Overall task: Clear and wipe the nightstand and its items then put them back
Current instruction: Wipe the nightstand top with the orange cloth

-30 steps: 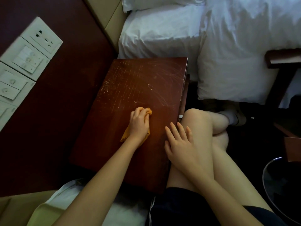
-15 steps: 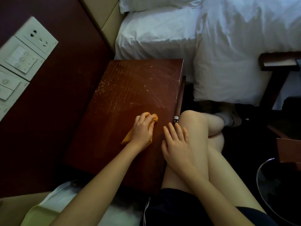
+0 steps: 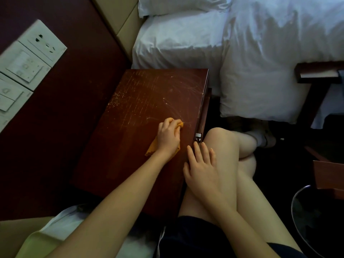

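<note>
We see a dark red-brown wooden nightstand top [image 3: 130,146], glossy yet streaked with fine scratches; a soft orange cloth [image 3: 151,148]; matt, creased white fabric bedding [image 3: 260,53]; smooth white plastic wall switches [image 3: 28,58].

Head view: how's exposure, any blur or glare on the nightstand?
Head view: dim overall, floor at right nearly black; white bedding brightest; wall switch panel at the left edge blurred and stretched; nightstand top shows a soft sheen on its scratches, no hard glare; left hand and orange cloth fairly sharp.
</note>
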